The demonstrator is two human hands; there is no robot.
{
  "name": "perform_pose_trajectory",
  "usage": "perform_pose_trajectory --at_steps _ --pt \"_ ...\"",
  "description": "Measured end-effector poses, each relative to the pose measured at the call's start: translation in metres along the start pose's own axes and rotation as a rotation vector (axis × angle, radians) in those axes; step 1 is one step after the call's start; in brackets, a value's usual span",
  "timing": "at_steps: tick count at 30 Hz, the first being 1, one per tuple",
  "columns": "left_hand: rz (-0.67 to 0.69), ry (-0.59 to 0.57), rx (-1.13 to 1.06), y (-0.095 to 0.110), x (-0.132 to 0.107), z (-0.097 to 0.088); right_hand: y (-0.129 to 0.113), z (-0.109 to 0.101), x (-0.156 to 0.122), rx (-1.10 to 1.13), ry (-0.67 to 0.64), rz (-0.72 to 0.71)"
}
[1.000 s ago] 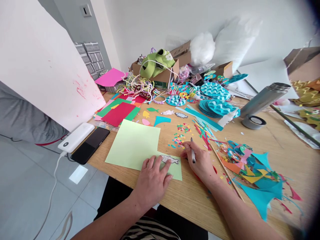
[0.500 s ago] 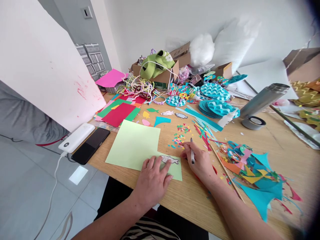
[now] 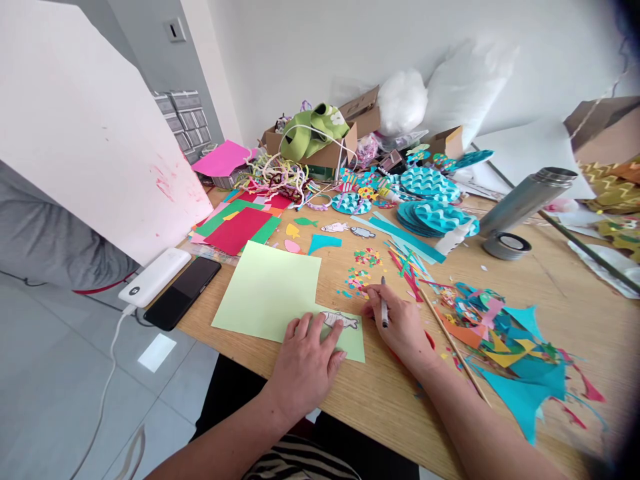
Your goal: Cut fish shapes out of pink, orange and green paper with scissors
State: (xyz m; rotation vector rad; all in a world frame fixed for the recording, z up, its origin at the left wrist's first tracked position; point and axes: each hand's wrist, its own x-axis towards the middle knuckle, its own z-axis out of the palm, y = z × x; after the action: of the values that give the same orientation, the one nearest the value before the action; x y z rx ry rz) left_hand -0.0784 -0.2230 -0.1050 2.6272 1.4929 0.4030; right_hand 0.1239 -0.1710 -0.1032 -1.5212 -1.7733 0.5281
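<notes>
My left hand lies spread over the light green paper, pressing it to the table. Its fingertips rest on a white paper fish with drawn outlines, which sits on the paper's narrower right part. In my right hand is a marker pen, held between the fingers just right of the paper's edge. Something red, partly hidden, lies under that hand. Small coloured confetti bits are scattered just beyond it.
A phone and a white power bank lie at the left edge. Coloured sheets and paper fish lie farther back. To the right are a wooden stick, paper scraps, a steel flask and blue paper discs.
The view has shifted very slightly. Both hands, the fish and the marker pen keep their places.
</notes>
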Motion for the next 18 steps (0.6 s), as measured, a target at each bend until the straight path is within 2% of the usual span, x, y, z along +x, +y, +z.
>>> perform_pose_trajectory --at_steps 18 --pt "0.003 -0.010 0.003 0.0003 0.0005 -0.0015 0.0019 0.0012 -0.0004 -0.004 0.011 -0.006"
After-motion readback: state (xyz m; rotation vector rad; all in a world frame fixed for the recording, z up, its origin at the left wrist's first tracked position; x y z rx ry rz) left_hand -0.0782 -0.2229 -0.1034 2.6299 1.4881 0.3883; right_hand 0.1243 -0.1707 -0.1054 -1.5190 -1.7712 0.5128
